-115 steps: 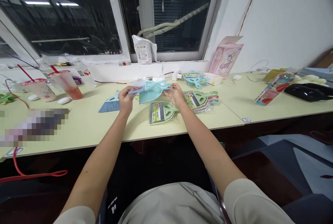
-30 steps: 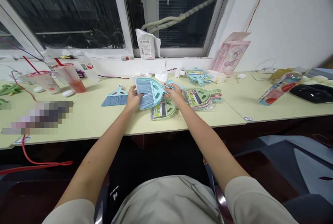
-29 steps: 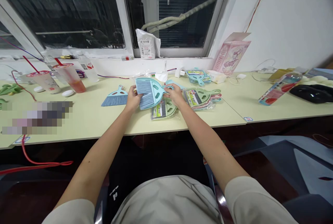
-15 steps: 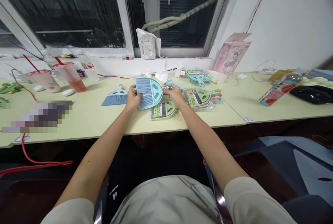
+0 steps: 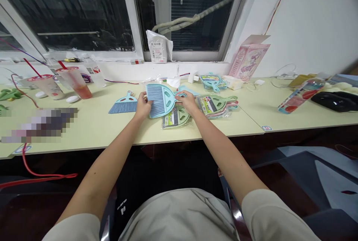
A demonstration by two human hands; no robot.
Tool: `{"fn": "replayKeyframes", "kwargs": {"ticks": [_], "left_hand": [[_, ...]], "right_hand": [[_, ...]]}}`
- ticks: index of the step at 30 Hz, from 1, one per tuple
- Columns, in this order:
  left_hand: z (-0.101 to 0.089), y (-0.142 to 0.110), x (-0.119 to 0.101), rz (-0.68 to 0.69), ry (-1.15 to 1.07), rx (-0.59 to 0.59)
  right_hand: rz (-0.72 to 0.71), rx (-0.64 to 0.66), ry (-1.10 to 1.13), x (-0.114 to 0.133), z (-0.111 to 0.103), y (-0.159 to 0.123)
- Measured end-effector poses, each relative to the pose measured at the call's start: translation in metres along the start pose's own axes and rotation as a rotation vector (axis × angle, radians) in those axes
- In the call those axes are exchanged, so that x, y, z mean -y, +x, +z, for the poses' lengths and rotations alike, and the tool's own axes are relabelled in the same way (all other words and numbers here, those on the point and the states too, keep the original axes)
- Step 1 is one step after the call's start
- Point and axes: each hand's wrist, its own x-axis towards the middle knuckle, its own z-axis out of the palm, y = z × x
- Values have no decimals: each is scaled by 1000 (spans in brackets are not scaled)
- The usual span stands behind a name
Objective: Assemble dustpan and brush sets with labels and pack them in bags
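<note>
A light blue mini dustpan with a blue brush nested in it [image 5: 161, 100] is held just above the pale green table [image 5: 92, 129]. My left hand [image 5: 143, 106] grips its left edge by the bristles. My right hand [image 5: 188, 101] pinches its handle end on the right. A loose blue brush [image 5: 123, 105] lies on the table left of my left hand. Under my hands lies a green packaged dustpan set [image 5: 175, 118].
More packaged sets lie to the right [image 5: 216, 104] and farther back [image 5: 211, 80]. Two drink cups [image 5: 73, 83] stand at the left, a pink box [image 5: 247, 60] leans on the wall, a white bag [image 5: 157, 48] sits on the sill. A red cable [image 5: 41, 175] hangs below the table edge.
Since 3.8 s ago the dustpan has been turned so the brush bristles face up and lowered toward the table. Over the last second my hands have barely moved.
</note>
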Motion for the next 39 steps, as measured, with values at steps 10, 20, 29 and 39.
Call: {"fn": "replayKeyframes", "kwargs": {"ticks": [10,20,29,39], "left_hand": [[2,1,-15,-222,-318,11],[6,-8,-12,-292,-281,107],[-5,-2,-3,-29,294,44],[-9,-4,21,148,887,253]], "right_hand": [[-15,-80,128,9,2,-4],[116,-20,300,9,6,-3],[153,-298,448,19,-3,5],[159,-296,433,13,-3,8]]}}
